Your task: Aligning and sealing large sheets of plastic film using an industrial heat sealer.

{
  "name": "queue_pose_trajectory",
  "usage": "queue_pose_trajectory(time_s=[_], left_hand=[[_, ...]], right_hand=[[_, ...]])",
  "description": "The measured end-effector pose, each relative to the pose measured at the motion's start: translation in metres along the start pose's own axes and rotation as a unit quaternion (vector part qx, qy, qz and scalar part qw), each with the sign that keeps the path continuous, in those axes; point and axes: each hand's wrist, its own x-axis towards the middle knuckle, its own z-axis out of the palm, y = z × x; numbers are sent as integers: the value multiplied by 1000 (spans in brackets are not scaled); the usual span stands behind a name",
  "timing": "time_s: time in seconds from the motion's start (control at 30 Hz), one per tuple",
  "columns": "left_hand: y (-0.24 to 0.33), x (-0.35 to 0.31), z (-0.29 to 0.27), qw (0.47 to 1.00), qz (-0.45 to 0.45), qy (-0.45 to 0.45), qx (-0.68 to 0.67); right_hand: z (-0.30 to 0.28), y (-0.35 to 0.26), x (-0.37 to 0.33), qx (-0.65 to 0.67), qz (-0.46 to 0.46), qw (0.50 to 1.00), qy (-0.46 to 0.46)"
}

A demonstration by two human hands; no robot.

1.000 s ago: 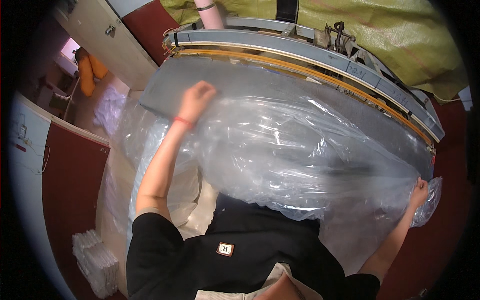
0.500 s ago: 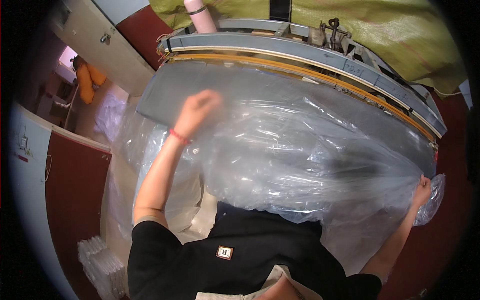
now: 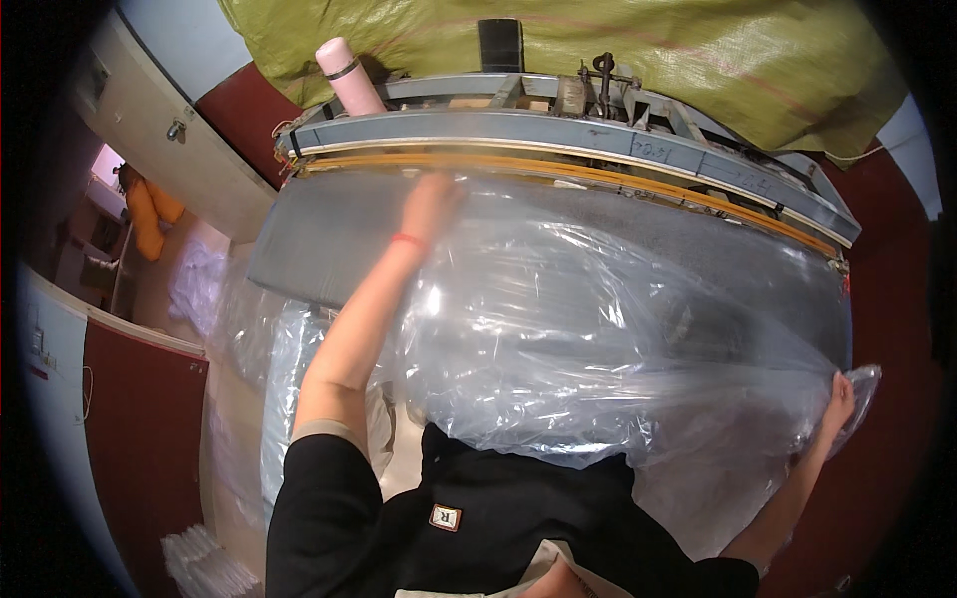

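A wide sheet of clear plastic film (image 3: 528,339) lies creased across a dark grey work surface (image 3: 319,229) and hangs over its near edge against my black shirt. At the right end my right hand (image 3: 842,397) is closed on the film, which bunches into folds around the fingers. My left hand (image 3: 432,207), below a red bracelet, is at the far left edge of the film, close to the orange strip (image 3: 558,171). Motion smears its fingers, so whether it grips the film cannot be made out.
Behind the surface runs a grey metal frame (image 3: 449,128) with a rusty clamp (image 3: 604,88). A pink bottle (image 3: 349,78) leans there before a yellow-green woven sheet (image 3: 698,60). Folded plastic (image 3: 207,564) is stacked at lower left; a door (image 3: 184,125) stands beyond.
My left hand has moved right and toward the far frame, and the film's left part now reaches farther up. My right hand keeps its hold at the right end. The view has shifted slightly.
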Motion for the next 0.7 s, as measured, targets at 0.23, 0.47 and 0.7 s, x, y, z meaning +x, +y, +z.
queue_pose_trajectory(time_s=[0.23,0.47,0.7], left_hand=[[48,-6,-11,984,-156,-79,-21],[42,-2,0,977,-191,-72,-53],[-4,27,6,907,-290,28,-306]], right_hand=[[-50,19,-57,30,130,991,1],[-34,-2,-42,67,96,992,37],[30,-3,59,146,131,977,77]])
